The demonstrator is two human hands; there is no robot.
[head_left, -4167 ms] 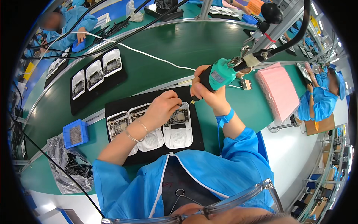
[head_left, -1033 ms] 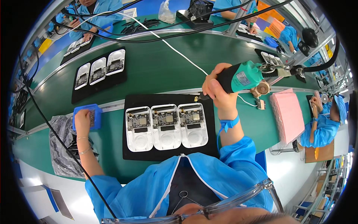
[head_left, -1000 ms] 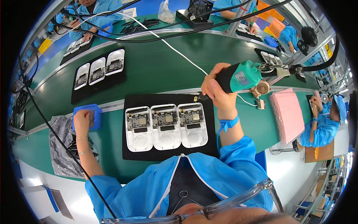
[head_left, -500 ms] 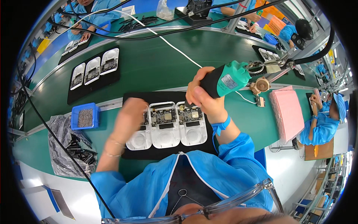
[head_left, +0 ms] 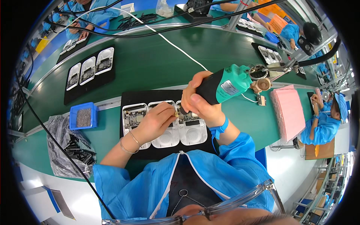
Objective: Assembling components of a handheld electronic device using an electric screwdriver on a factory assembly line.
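Note:
A black tray in front of me carries three white housings with circuit boards. My right hand grips a green and black electric screwdriver, its tip down over the right housing. My left hand lies over the middle housing, fingertips pinched on a small screw next to the screwdriver tip. The left housing is uncovered.
A blue bin of screws sits left of the tray, by a clear plastic bag of black parts. A second black tray with three housings lies farther left. A pink foam stack is at right. Other workers sit around the green belt.
My left hand has left the blue screw bin and come across to the housings, pinching a screw. The screwdriver has swung down and left over the right housing.

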